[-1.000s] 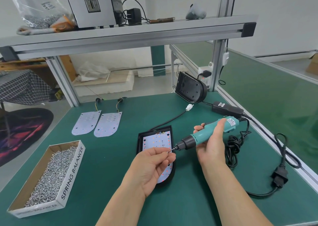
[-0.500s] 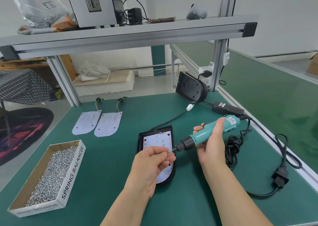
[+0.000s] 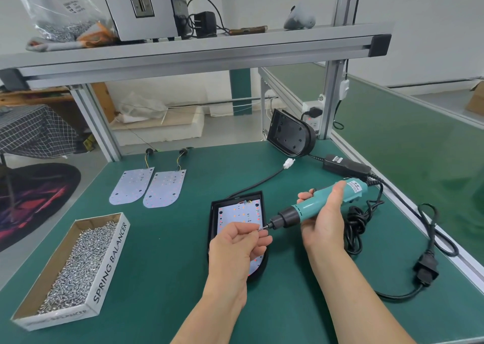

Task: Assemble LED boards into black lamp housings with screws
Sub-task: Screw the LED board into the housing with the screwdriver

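**A:** What did your hands have hold of?

**B:** Your right hand [image 3: 323, 220] was wrapped round the teal electric screwdriver with the black nose [image 3: 314, 208], held nearly level, bit pointing left. Your left hand [image 3: 237, 241] was pinched at the bit's tip, thumb and forefinger closed on what looked like a small silver screw [image 3: 262, 228], though it was too small to be sure.

**A:** And underneath?

**B:** Both grips hovered over the black rounded-end lamp housing [image 3: 213, 212] lying open on the green surface [image 3: 162, 252], with a white LED board dotted in red and orange [image 3: 241, 212] already seated inside it. Your left hand hid the board's lower half.

**A:** How far along were you?

**B:** Early, by my reading. I couldn't make out any screws driven into that board. Two more bare white LED boards with trailing wires [image 3: 148, 188] lay well apart at the far left, and a second black housing [image 3: 292, 136] leaned against the frame post, empty. The cardboard box of loose silver screws [image 3: 78, 267] at the near left was full.
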Tool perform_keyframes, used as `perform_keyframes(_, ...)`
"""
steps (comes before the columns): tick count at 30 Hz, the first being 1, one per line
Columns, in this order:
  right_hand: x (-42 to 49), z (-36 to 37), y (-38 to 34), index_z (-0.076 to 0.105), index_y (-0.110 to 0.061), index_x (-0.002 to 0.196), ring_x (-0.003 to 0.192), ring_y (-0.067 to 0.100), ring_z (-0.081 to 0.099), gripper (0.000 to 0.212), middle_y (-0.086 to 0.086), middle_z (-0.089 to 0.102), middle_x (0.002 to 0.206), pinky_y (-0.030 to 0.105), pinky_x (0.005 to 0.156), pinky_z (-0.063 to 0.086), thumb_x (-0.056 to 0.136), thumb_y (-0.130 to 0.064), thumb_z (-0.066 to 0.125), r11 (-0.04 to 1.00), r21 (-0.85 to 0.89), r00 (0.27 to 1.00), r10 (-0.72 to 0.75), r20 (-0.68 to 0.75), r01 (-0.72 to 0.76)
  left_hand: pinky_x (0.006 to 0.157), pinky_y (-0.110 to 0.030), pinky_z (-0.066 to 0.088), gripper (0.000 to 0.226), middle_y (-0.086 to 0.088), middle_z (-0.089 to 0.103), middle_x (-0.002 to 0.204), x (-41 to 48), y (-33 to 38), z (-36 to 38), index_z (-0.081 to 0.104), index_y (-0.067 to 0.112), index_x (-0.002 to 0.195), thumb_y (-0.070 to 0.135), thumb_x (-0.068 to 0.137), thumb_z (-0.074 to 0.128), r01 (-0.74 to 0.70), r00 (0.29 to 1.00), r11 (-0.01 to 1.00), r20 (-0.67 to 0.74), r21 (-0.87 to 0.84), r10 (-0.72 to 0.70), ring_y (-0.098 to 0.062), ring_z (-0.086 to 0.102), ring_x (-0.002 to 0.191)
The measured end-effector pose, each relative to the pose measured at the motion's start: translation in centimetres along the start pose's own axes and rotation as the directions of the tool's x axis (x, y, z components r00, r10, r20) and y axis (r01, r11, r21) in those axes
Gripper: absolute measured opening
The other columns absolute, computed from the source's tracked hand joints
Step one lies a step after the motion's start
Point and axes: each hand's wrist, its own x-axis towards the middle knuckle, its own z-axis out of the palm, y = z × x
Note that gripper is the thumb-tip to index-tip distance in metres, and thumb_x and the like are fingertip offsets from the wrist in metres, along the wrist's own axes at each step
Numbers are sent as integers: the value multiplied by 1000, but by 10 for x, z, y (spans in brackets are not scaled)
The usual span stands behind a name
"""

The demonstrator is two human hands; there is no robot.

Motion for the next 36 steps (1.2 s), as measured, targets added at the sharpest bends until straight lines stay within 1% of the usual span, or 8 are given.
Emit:
perform_keyframes(5, 1, 0, 0, 52, -12, 96, 58, 14, 65, 48, -2, 68, 60, 27, 65, 55, 95, -60, 58, 999, 32, 1000, 10, -2, -10, 61, -23, 53, 14, -6, 78, 86, 1, -2, -3, 70, 7, 87, -4, 92, 63, -47, 999, 995, 19, 93, 45, -14, 74, 74)
perform_keyframes(9, 1, 0, -1, 51, -13, 96, 57, 13, 64, 47, -2, 66, 59, 27, 64, 55, 95, -60, 58, 998, 45, 999, 34, -6, -34, 56, -16, 50, 20, -2, 78, 83, 0, -3, -1, 70, 8, 83, -7, 90, 60, -171, 985, 962, 33, 212, 167, -13, 74, 74)
perform_keyframes(14, 1, 0, 1, 50, -12, 96, 56, 14, 64, 48, -2, 66, 59, 24, 58, 55, 94, -59, 59, 996, 71, 998, 55, -3, -55, 63, -14, 47, 30, 12, 74, 75, 1, -9, 1, 70, 25, 76, 0, 89, 63, -342, 930, 836, 27, 429, 367, -9, 72, 70)
perform_keyframes(22, 2, 1, 1, 51, -12, 96, 55, 13, 64, 47, -1, 65, 58, 24, 57, 56, 94, -57, 61, 993, 87, 996, 84, -7, -83, 80, -26, 52, 69, 17, 67, 78, 3, -12, -2, 42, 61, 128, 3, 95, 58, -536, 818, 599, 190, 596, 543, -20, 67, 76)
perform_keyframes(29, 2, 1, 0, 52, -12, 99, 56, 13, 63, 48, -3, 66, 61, 25, 57, 56, 92, -59, 64, 995, 79, 998, 63, 6, -63, 85, -29, 51, 74, 28, 68, 86, 5, -7, -12, 32, 49, 148, 15, 92, 67, -477, 846, 537, 198, 696, 495, -2, 63, 84)
perform_keyframes(32, 2, 0, -1, 52, -13, 100, 57, 13, 64, 48, -2, 66, 62, 25, 58, 56, 92, -59, 63, 995, 84, 998, 59, 2, -59, 82, -17, 43, 81, 29, 65, 97, 13, -2, -25, 34, 46, 149, 14, 85, 71, -429, 855, 524, 144, 736, 498, 3, 57, 96)
perform_keyframes(34, 2, -1, -1, 52, -13, 102, 58, 14, 64, 48, -1, 66, 64, 25, 59, 57, 92, -58, 64, 994, 88, 998, 60, -2, -60, 83, -16, 39, 77, 23, 62, 113, 25, 2, -38, 40, 37, 148, 10, 82, 69, -369, 844, 529, 38, 765, 535, -4, 48, 106)
perform_keyframes(36, 2, -1, -1, 51, -15, 104, 59, 14, 64, 47, -2, 66, 64, 26, 60, 57, 91, -58, 64, 994, 91, 998, 64, 1, -64, 92, -29, 39, 72, 4, 52, 133, 40, 8, -50, 41, 27, 148, 15, 83, 70, -228, 877, 583, -96, 780, 471, -18, 41, 121)
